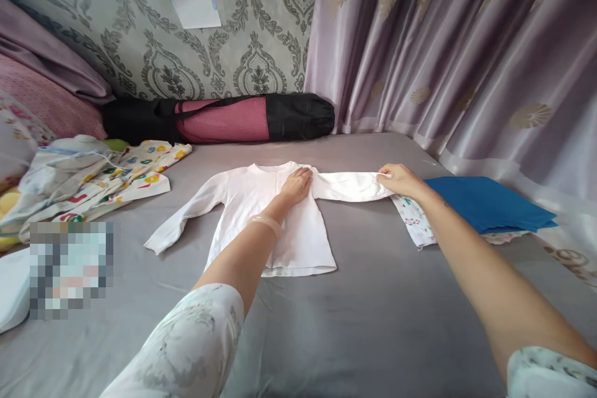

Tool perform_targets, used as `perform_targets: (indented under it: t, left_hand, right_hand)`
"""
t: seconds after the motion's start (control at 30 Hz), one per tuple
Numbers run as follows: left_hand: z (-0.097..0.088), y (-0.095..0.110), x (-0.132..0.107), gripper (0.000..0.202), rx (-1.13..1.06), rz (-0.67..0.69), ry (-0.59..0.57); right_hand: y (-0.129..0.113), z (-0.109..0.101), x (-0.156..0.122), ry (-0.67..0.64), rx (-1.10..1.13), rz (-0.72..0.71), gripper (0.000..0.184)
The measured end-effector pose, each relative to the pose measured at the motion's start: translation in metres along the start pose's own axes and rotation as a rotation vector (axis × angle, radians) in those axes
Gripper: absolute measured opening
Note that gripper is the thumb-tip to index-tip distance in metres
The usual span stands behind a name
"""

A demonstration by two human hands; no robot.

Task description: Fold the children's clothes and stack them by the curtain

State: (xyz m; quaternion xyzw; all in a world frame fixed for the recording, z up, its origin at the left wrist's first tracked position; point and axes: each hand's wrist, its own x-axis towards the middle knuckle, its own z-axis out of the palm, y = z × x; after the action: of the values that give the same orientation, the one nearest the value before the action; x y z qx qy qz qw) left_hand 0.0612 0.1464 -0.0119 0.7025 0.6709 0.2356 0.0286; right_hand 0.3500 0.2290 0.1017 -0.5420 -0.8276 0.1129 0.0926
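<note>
A small white long-sleeved shirt [303, 236] lies spread out on a grey bed sheet [373, 323], its neckline towards the wall. My left hand [297, 186] rests flat on its upper part near the right shoulder, fingers stretched out. Out at the end of the right sleeve, my right hand [398, 180] pinches the cuff, and that sleeve is drawn straight sideways. The other sleeve slants down to the left, untouched. Just beyond my right hand lie a folded blue cloth [489, 202] and a white printed cloth [413, 221], which are partly under each other.
A black and pink rolled bag [224, 118] lies along the patterned wall. Colourful printed clothes [140, 177] are heaped at the left. Nearer me on that side is a blurred-out object [74, 270] beside something white. Purple curtains [396, 43] hang at the right.
</note>
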Motion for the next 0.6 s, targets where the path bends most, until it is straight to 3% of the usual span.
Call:
perform_targets:
  t: [0.27, 0.47, 0.6]
  left_hand:
    - [-0.006, 0.009, 0.0, 0.046, 0.013, -0.085, -0.082]
    - [-0.016, 0.021, -0.006, 0.06, 0.066, -0.107, -0.152]
    - [-0.021, 0.026, -0.008, 0.071, 0.106, -0.097, -0.191]
  right_hand:
    - [0.008, 0.011, 0.005, -0.013, -0.355, 0.063, 0.028]
    - [-0.003, 0.032, -0.004, 0.052, -0.613, -0.04, 0.034]
    - [0.0, 0.046, 0.004, 0.055, -0.617, -0.074, 0.034]
